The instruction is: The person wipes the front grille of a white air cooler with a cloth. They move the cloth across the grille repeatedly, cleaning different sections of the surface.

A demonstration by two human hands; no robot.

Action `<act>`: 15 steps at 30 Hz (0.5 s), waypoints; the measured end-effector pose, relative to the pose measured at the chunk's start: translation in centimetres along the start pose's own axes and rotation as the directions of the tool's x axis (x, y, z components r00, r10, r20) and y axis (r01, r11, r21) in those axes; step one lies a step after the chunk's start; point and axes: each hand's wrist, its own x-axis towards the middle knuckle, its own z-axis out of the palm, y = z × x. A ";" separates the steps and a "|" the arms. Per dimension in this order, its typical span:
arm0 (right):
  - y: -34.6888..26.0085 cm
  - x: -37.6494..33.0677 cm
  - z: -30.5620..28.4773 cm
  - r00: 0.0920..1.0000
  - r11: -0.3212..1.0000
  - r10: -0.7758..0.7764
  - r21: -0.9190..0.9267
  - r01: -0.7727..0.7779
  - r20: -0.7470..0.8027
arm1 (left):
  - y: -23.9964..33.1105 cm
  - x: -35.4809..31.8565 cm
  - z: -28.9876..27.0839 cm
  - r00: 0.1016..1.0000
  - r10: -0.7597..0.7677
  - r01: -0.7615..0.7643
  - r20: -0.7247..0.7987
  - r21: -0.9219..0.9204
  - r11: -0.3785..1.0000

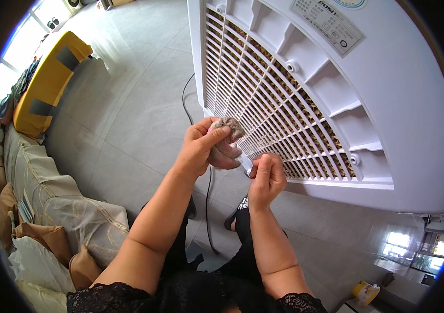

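My left hand (197, 148) pinches a crumpled, dirty grey-pink cloth (225, 151) between thumb and fingers. The cloth hangs in front of the lower left part of a white slatted grille (279, 112). Close to the grille's bottom edge, my right hand (268, 180) is closed with the thumb on top of curled fingers; whatever they may hold is hidden. The grille belongs to a large white appliance housing (415, 120), and a brown honeycomb pad (326, 130) shows behind its slats. From this view I cannot tell whether either hand touches the grille.
A black cord (209, 208) runs over the grey tiled floor (133, 109) by my feet. A sofa with a patterned cover (55, 193) stands at left, holding brown cushions (44, 237). Beyond it is a yellow padded piece (49, 88). A yellow tub (366, 293) sits lower right.
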 end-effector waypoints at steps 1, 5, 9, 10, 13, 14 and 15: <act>0.0 0.0 0.0 1.000 1.000 -0.027 -0.014 0.027 0.013 | 1.0 -0.4 0.6 1.000 -0.004 0.004 -0.006 -0.003 1.000; -0.2 -0.2 -0.3 0.985 0.983 -0.167 -0.068 0.170 0.047 | 2.4 -1.2 0.6 1.000 0.004 -0.005 -0.023 -0.011 1.000; -1.7 -0.9 -1.0 0.958 0.935 -0.272 -0.210 0.284 0.085 | 3.2 -2.6 0.5 1.000 0.011 -0.012 -0.024 -0.028 1.000; -2.1 -0.9 -1.0 0.946 0.911 -0.305 -0.255 0.323 0.109 | 3.5 -3.1 0.5 1.000 0.016 -0.017 -0.021 -0.022 1.000; -3.9 -1.5 0.1 0.979 0.967 -0.126 -0.199 0.157 0.161 | 3.8 -4.1 0.8 0.999 0.048 -0.048 -0.015 -0.006 0.999; -4.7 -1.9 0.4 0.990 0.987 -0.022 -0.158 0.044 0.138 | 3.9 -4.6 0.9 0.999 0.044 -0.044 -0.003 -0.013 0.999; -4.0 -2.2 -0.3 0.972 0.978 -0.050 -0.186 0.094 0.231 | 4.1 -5.1 1.1 0.999 0.039 -0.039 0.010 -0.020 0.999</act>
